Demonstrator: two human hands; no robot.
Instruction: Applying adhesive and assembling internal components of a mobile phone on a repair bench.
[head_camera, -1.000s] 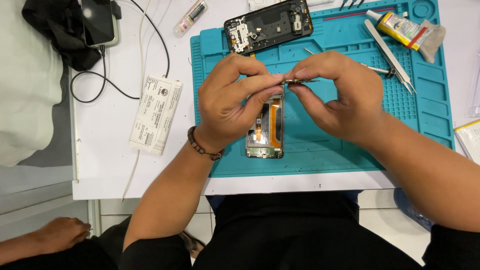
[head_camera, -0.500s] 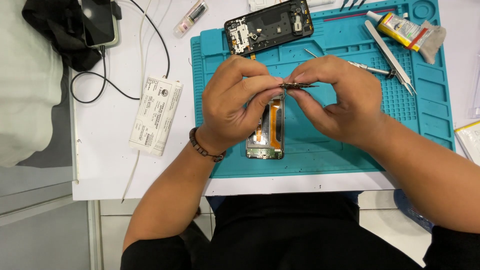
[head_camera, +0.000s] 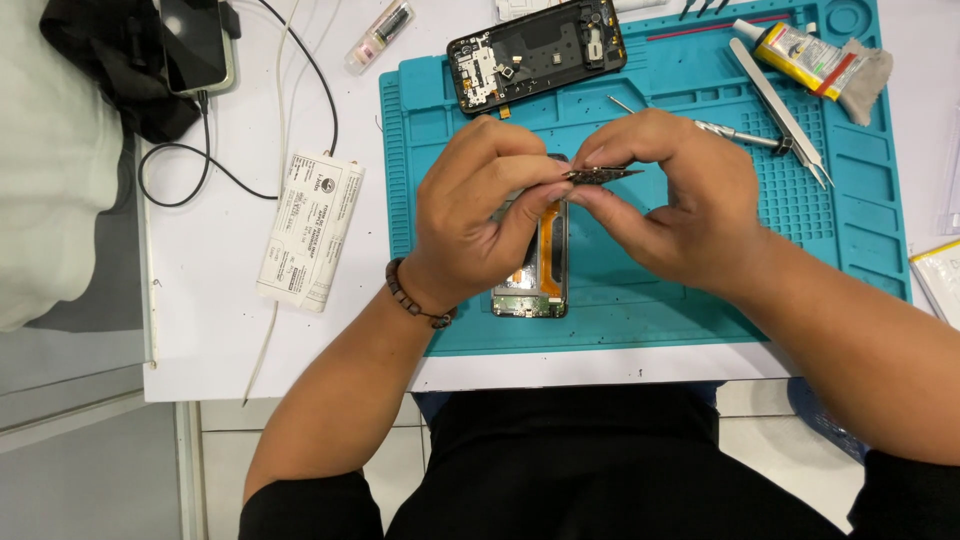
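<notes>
Over the blue mat (head_camera: 700, 320) on the bench, left hand (head_camera: 480, 215) and right hand (head_camera: 665, 205) both pinch a small dark part (head_camera: 600, 175) between fingertips, just above the opened phone (head_camera: 535, 270) lying on the mat.

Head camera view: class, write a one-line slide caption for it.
Left hand and right hand pinch a small dark circuit part above an opened phone frame on a teal rubber work mat.

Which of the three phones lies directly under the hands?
The opened phone with the orange ribbon, on the teal mat. The black frame lies farther up; the dark-screened phone is off the mat.
</notes>
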